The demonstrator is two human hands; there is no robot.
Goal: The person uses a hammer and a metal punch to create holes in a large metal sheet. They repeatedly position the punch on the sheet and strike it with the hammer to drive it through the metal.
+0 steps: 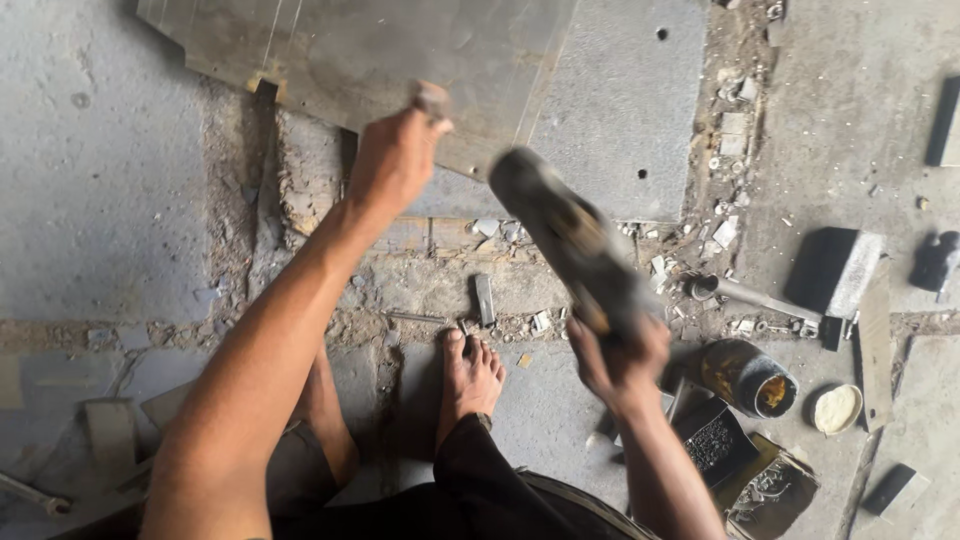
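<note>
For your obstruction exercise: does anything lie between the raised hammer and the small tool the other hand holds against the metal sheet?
Nothing visible does. The blurred hammer in the right hand hangs beside the chisel-like tool gripped by the left hand on the metal sheet; only open air separates them.

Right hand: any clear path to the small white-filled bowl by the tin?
Probably not right now: the right hand is wrapped around a hammer. The bowl lies uncovered beyond the tin.

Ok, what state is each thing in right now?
Left hand: closed on a small tool against the metal sheet.
Right hand: gripping a raised, motion-blurred hammer.
Tin can: open, on its side.
Small bowl: upright, holding pale paste.
</note>
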